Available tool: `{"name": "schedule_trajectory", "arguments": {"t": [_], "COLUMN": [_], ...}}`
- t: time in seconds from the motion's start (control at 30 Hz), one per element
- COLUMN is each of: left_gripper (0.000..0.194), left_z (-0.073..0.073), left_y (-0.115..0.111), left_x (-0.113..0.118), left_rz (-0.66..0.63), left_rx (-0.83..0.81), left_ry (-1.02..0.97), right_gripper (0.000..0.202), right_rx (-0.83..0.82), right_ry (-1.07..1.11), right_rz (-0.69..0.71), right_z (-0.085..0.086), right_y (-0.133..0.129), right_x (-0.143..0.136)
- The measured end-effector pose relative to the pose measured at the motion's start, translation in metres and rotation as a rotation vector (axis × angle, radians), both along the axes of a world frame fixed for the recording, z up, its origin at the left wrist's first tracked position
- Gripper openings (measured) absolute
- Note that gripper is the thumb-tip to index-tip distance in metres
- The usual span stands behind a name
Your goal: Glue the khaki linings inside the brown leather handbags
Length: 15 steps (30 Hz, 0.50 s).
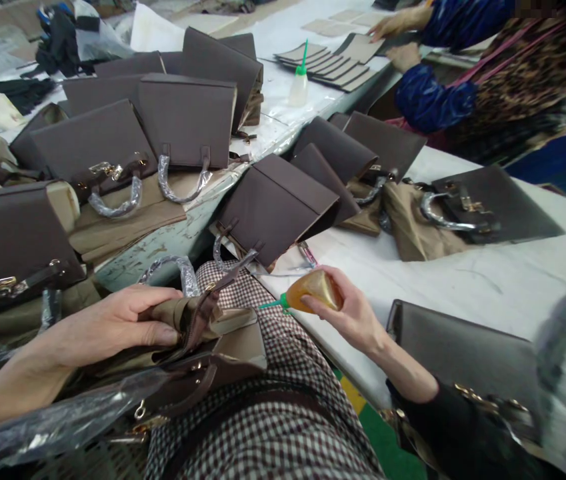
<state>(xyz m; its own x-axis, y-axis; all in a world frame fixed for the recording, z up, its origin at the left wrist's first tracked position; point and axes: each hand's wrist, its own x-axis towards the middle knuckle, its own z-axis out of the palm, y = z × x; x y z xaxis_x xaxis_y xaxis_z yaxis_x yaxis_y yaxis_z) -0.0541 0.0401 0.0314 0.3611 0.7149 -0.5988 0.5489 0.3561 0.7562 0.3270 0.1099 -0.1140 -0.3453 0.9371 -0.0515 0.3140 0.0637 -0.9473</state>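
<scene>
1. Checked fabric (pixel 273 427) of the person's clothing is seen closest to the lens, with a crinkled clear plastic wrap (pixel 47 423) lying across the lap at the left.
2. An unfinished brown handbag (pixel 203 347) is held on the lap; its tan lining is folded open and a dark strap with brass fittings runs across it.
3. The left hand (pixel 113 327) is closed over the tan lining flap, thumb on top, so that the flap is pressed down and the seam is exposed.
4. A soft amber glue bottle (pixel 315 291) is gripped by the right hand (pixel 353 317), fingers wrapped round its body; its green nozzle is aimed left at the bag's opening, just short of it.
5. Gluing of the lining edge appears to be the step in hand; a steady squeeze and a thin line along the seam would be called for, judging by the nozzle's aim.
6. A white desk (pixel 487 280) is seen beyond, where stiff, grained, trapezoid brown bags (pixel 277 203) are laid with film-wrapped handles.
7. Farthest off, a white glue bottle (pixel 299 83) and flat cut panels (pixel 333 63) are handled near a co-worker's hands (pixel 397 40).
</scene>
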Motion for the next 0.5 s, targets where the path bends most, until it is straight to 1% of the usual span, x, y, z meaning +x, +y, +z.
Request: {"name": "schedule_trajectory", "arguments": {"t": [0.13, 0.23, 0.37, 0.43, 0.5], "left_gripper": [0.03, 0.032, 0.032, 0.031, 0.029], "left_z": [0.0, 0.001, 0.001, 0.002, 0.004], "left_y": [-0.005, -0.005, -0.004, -0.005, -0.006], "left_x": [-0.002, 0.001, 0.006, 0.009, 0.013], "left_rz": [0.008, 0.001, -0.032, -0.066, -0.126], "left_rx": [0.01, 0.014, 0.06, 0.093, 0.146], "left_ry": [0.017, 0.02, 0.068, 0.089, 0.13], "right_gripper": [0.052, 0.052, 0.053, 0.052, 0.05], "right_rx": [0.13, 0.204, 0.312, 0.297, 0.223], "right_ry": [-0.077, -0.121, -0.133, -0.146, -0.173], "right_rz": [0.098, 0.143, 0.195, 0.221, 0.233], "right_z": [-0.001, -0.002, -0.001, 0.001, 0.005], "right_y": [-0.001, -0.003, -0.004, -0.003, 0.0], "right_x": [-0.01, -0.017, -0.023, -0.024, -0.023]}}
